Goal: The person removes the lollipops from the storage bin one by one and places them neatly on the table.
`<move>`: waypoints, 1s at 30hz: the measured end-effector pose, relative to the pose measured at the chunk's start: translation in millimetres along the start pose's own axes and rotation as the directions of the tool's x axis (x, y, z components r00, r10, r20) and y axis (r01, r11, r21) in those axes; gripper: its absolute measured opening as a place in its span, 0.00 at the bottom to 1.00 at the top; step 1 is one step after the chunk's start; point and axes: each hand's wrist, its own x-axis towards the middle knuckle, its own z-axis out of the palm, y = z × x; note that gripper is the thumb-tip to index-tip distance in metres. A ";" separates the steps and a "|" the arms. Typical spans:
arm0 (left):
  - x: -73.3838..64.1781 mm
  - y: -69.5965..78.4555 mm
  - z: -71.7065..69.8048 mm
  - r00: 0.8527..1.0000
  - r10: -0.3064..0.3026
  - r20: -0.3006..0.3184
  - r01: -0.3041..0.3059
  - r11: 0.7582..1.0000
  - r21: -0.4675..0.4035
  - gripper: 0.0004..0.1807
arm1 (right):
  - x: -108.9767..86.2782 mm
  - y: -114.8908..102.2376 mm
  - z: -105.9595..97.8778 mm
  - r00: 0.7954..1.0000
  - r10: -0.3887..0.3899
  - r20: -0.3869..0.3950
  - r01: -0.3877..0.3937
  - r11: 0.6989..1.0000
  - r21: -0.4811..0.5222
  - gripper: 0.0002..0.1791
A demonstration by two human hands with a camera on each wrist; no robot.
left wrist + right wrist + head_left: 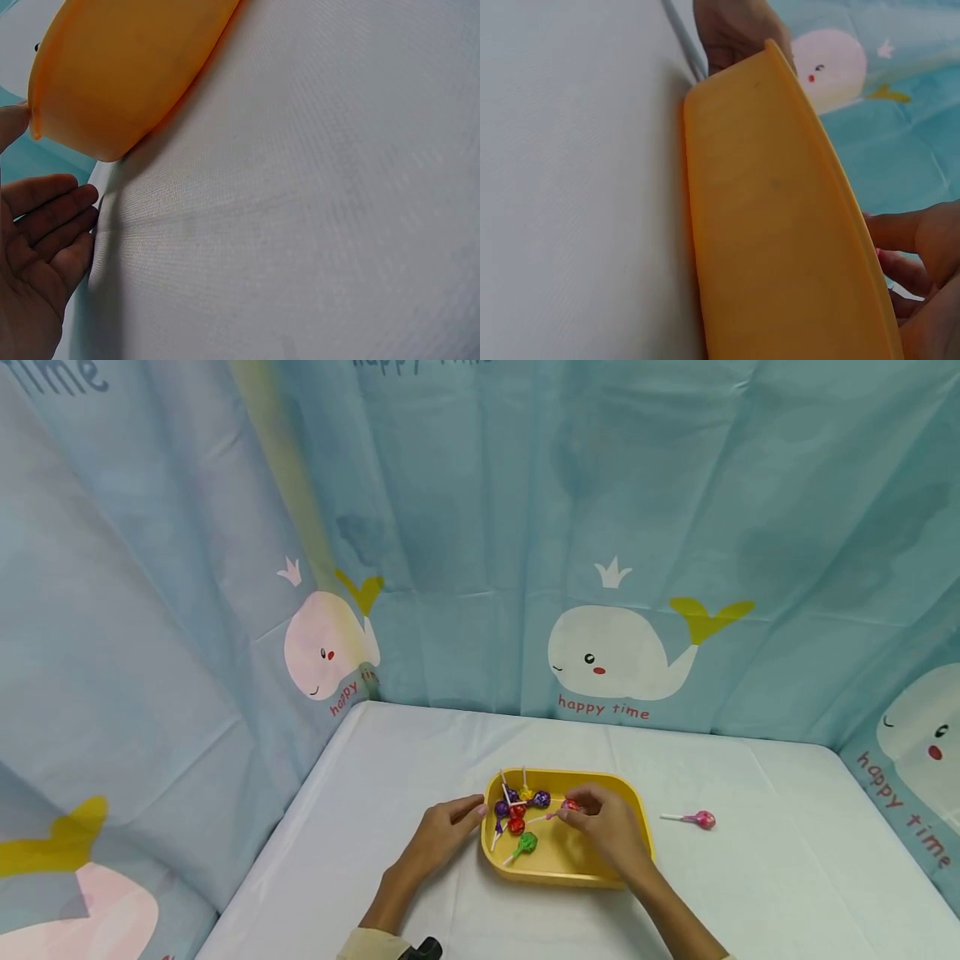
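A yellow tray (558, 881) on the white table holds several wrapped lollipops at its left side. Among them are a green lollipop (528, 842), a red lollipop (517, 826) and a purple lollipop (541, 798). My right hand (609, 828) reaches over the tray and pinches the head of a pinkish-red lollipop (572, 806), whose white stick points left. At the tray's left end is my left hand (442, 833), its thumb (12, 124) right at the rim in the left wrist view and its other fingers loosely bent, holding nothing.
A pink lollipop (704, 820) lies alone on the table, right of the tray. The white cloth (787, 860) covers the table. Behind and to the left hangs a blue curtain (465, 643) printed with whales.
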 end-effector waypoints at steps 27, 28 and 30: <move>-0.6 0.9 -0.4 1.000 0.004 -0.004 -0.004 1.000 -0.006 0.35 | -14.1 11.5 -47.4 0.994 0.019 -0.106 -0.013 0.998 0.054 0.24; -0.6 0.7 -0.3 1.000 0.004 -0.004 -0.004 1.000 -0.006 0.35 | -14.2 13.2 -49.2 0.994 0.021 -0.108 -0.015 0.998 0.057 0.24; -0.3 0.6 0.1 1.000 -0.008 -0.004 0.008 1.000 -0.007 0.36 | -14.5 16.5 -52.7 0.993 0.024 -0.113 -0.018 0.999 0.051 0.25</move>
